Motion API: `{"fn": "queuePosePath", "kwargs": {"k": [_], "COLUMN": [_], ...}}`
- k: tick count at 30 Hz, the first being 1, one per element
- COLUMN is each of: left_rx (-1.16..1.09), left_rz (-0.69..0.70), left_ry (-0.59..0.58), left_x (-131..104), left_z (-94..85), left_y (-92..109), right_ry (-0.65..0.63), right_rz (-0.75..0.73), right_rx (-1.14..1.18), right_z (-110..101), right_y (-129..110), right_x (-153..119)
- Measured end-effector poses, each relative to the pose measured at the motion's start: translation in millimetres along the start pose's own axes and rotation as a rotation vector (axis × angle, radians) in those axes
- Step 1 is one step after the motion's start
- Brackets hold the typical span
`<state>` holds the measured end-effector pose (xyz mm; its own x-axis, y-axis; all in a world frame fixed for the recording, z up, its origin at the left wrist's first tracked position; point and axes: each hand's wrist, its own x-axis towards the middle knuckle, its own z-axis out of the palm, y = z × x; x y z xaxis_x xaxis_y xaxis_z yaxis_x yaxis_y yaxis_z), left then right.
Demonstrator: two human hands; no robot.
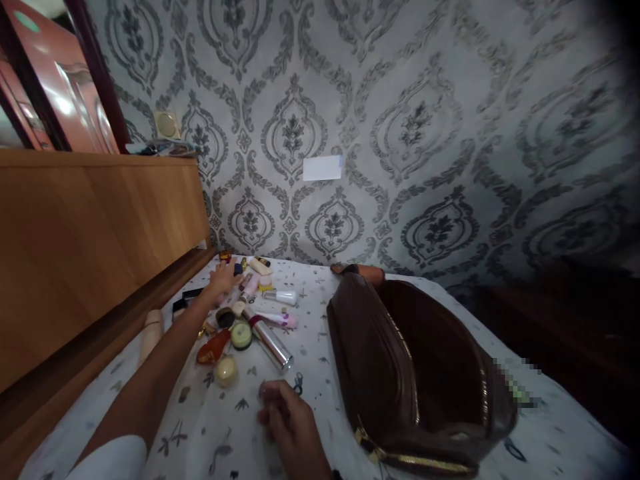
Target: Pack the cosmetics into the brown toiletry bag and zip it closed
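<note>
My left hand [225, 277] reaches over the far part of a spread of cosmetics, fingers apart, beside a dark blue item [238, 269]. My right hand [285, 413] is near the front with its fingers curled; whether they hold anything is too unclear to tell. Ahead of it lies a silver tube [273, 345] with a red band. A green-lidded jar [241, 336], a pale yellow round item [227, 370] and a red-orange item [214, 347] lie to its left. The brown bag [370, 353] stands unzipped on the right.
A patterned white cloth [310, 287] covers the surface. A wooden cabinet [100, 227] borders the left side, and the patterned wall [295, 87] rises behind. A beige tube [151, 333] lies beside my left forearm. Something pixelated lies right of the bag.
</note>
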<state>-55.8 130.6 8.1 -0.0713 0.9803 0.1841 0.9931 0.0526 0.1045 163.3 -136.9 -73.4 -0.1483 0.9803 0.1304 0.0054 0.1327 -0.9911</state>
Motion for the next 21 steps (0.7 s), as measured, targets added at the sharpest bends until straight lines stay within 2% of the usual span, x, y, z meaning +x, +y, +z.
{"fn": "queuePosePath", "kwargs": {"k": [5, 10, 13, 16, 21], "left_rx": [0.006, 0.074, 0.100, 0.123, 0.159], "left_rz": [0.012, 0.002, 0.022, 0.064, 0.219], "left_ry": [-0.086, -0.133, -0.158, -0.120, -0.057], "left_x": [27.5, 35.4, 38.8, 43.9, 56.7], "left_z": [9.9, 0.2, -4.6, -3.6, 12.7], "left_y": [-14.5, -36.0, -40.2, -30.8, 6.9], "right_ry": [0.048, 0.035, 0.017, 0.011, -0.001], "right_rz": [-0.052, -0.050, -0.059, -0.072, -0.134], "right_rx": [-0.047, -0.084, -0.095, -0.099, -0.117], "right_z": [2.6, 1.4, -0.2, -0.8, 0.2], "right_y": [6.1, 7.4, 7.6, 9.0, 21.2], "right_x": [-0.5, -0.9, -1.4, -1.8, 0.1]}}
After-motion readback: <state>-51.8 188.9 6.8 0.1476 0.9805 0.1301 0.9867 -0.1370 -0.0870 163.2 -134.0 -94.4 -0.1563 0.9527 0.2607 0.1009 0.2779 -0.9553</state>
